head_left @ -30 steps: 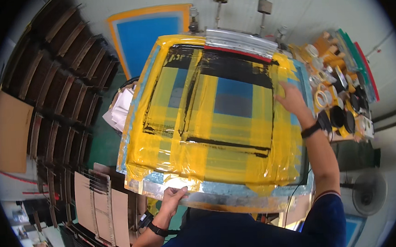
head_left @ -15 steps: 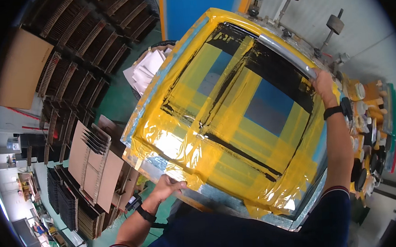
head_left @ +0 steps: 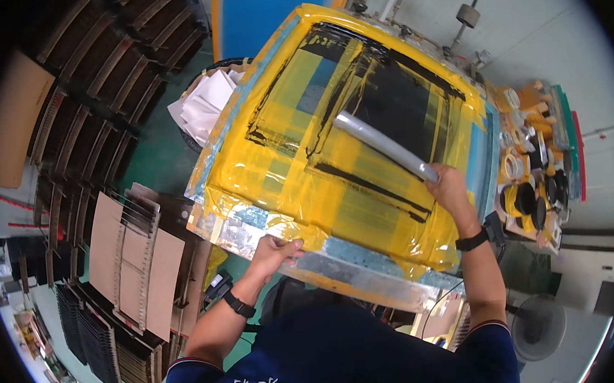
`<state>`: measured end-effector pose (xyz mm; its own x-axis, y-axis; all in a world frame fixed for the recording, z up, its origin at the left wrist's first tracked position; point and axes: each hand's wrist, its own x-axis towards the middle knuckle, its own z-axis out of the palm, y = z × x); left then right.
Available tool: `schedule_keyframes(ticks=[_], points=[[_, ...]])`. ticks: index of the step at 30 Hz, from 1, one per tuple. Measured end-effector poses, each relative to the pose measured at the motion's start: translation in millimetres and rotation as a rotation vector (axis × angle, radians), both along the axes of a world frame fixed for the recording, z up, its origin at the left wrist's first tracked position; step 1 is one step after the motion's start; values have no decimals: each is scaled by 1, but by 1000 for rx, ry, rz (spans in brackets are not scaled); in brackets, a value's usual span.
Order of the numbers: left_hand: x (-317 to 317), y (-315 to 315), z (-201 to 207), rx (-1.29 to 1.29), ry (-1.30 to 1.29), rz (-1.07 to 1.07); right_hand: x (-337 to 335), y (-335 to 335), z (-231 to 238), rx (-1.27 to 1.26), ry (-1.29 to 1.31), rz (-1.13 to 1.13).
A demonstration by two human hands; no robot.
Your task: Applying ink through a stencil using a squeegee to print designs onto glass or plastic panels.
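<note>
A screen printing frame (head_left: 350,254), its mesh masked with glossy yellow tape (head_left: 264,184), lies tilted before me. My right hand (head_left: 451,190) is closed round the right end of a long silver-handled squeegee (head_left: 382,143), which lies slantwise over the mesh. Beyond it, black ink (head_left: 395,103) covers most of the right-hand window. The left window (head_left: 316,84) still shows blue and grey. At the frame's near left edge, my left hand (head_left: 272,256) grips the rim, thumb on top. Whatever lies beneath the mesh is mostly hidden.
Dark drying racks (head_left: 92,71) and leaning brown boards (head_left: 133,257) stand on the left. A round bin of white paper (head_left: 205,102) sits by the frame's far left side. Ink pots and tape rolls (head_left: 522,169) crowd the right. Weighted rods (head_left: 467,18) stick up behind.
The squeegee in my right hand has come from the mesh's far edge toward me, and black ink now covers the right window. My left hand keeps its hold. The whole view has shifted.
</note>
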<state>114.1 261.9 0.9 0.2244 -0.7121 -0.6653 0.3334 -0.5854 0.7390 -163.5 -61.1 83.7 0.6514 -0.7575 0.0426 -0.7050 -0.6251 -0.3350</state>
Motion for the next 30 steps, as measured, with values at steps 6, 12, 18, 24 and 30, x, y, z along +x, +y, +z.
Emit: schedule_keyframes(ticks=[6,12,18,24,30], points=[[5,-2,50,-9,-234,-406,-2,93,8,-110,-21,-15],[27,-111,82,-952,-1407,-535,-2,112,-5,-129,-49,-28],[43,-167,54,-795,-1330,-891,-19,104,-2,-172,214,-83],[42,-172,49,-819,-1448,-1022,-18,126,-32,-86,256,-70],[40,-219,37,-763,-1565,-1073,-20,79,-46,-160,223,-68]])
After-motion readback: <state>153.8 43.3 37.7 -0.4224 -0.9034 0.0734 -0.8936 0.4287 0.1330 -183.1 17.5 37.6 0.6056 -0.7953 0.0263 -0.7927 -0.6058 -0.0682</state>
